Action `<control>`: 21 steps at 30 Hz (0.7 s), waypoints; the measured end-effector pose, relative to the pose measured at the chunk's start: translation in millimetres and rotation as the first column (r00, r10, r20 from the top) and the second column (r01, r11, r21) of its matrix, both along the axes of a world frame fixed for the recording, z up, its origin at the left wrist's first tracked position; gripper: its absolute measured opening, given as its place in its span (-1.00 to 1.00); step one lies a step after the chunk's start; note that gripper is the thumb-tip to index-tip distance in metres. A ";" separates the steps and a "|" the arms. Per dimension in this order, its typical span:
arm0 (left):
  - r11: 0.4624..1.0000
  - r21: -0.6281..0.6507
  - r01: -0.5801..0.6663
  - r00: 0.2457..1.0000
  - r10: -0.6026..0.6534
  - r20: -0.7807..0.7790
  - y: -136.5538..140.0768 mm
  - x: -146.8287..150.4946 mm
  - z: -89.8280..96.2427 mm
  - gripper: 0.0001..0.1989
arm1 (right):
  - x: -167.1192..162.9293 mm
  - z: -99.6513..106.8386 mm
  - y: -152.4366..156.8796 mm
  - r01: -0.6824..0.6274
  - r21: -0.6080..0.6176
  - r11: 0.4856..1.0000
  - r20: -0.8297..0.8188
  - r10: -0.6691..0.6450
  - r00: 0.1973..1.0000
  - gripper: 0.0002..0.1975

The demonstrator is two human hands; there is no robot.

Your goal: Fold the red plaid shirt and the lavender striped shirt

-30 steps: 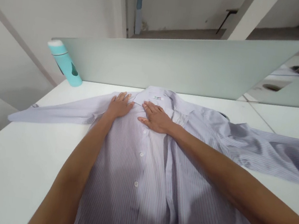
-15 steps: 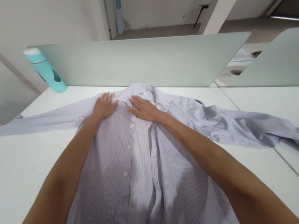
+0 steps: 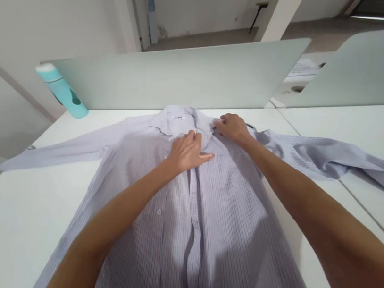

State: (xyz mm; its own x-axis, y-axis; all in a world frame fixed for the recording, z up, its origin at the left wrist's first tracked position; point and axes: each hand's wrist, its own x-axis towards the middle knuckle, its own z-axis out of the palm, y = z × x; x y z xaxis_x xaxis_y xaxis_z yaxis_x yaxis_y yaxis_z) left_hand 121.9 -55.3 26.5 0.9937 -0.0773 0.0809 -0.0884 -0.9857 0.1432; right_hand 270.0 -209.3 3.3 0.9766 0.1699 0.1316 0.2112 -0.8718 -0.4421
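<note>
A long-sleeved, striped lilac shirt [image 3: 126,201] lies front up on a white table, its collar at the far side and its front unbuttoned. My left hand [image 3: 186,152] rests on the upper front just below the collar, thumb spread away from the fingers; the fingertips reach the inner neck area. At the shoulder on the right, my right hand [image 3: 233,127] has its fingers bent down and closed on the fabric beside the collar. Both sleeves stretch out sideways, the left one fairly straight, the right one wrinkled. A small label shows inside the collar.
A frosted divider panel [image 3: 173,74] stands along the table's far edge, with a second panel [image 3: 374,69] to the right. A turquoise bottle-like cylinder [image 3: 64,91] leans at the back left corner. Seams cross the white table [image 3: 10,214] on the right.
My left hand has moved right, from the left shoulder to the centre front. My right hand has gone from the collar to the right shoulder. The shirt's right front lies spread flatter.
</note>
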 end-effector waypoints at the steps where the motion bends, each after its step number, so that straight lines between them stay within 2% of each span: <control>1: 1.000 0.027 0.000 1.000 0.000 -0.013 -6.3 3.6 -1.1 -0.44 | 0.3 2.3 5.9 0.022 0.001 1.000 -0.027 -0.022 0.999 -0.54; 4: 0.997 0.073 -0.014 1.000 0.015 -0.017 -9.7 15.1 -2.6 -0.65 | 3.4 7.9 16.0 0.062 -0.007 0.998 -0.080 -0.062 0.995 -0.59; 7: 0.995 0.039 -0.087 0.996 0.087 -0.008 4.2 23.1 -2.2 -0.70 | 6.6 7.3 15.6 0.042 -0.018 0.999 -0.066 -0.043 0.997 -0.54; 12: 0.959 -0.083 -0.271 0.962 0.272 -0.002 34.7 26.7 -6.2 -0.74 | 0.9 0.7 12.0 -0.142 -0.037 0.989 0.047 0.143 0.989 -0.44; 16: 0.953 -0.114 -0.281 0.960 0.281 -0.013 41.7 25.6 -11.0 -0.75 | -15.8 -1.0 22.7 -0.284 -0.185 0.941 0.160 0.314 0.936 -0.39; 19: 0.950 -0.133 -0.281 0.959 0.284 0.003 39.6 24.4 -14.2 -0.76 | -22.8 -1.2 35.4 -0.273 -0.302 0.913 0.206 0.342 0.917 -0.44; 21: 0.945 -0.154 -0.288 0.956 0.293 0.014 38.1 23.3 -16.6 -0.78 | -21.6 -2.7 43.4 -0.241 -0.310 0.920 0.214 0.315 0.925 -0.53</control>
State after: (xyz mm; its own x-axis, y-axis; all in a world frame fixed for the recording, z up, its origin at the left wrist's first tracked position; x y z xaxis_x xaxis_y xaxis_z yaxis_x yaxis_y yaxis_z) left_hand 145.2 -17.2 9.9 0.9675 0.2297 0.1054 0.1908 -0.9373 0.2917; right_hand 248.4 -165.9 0.6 0.8236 0.4945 0.2779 0.5357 -0.8391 -0.0946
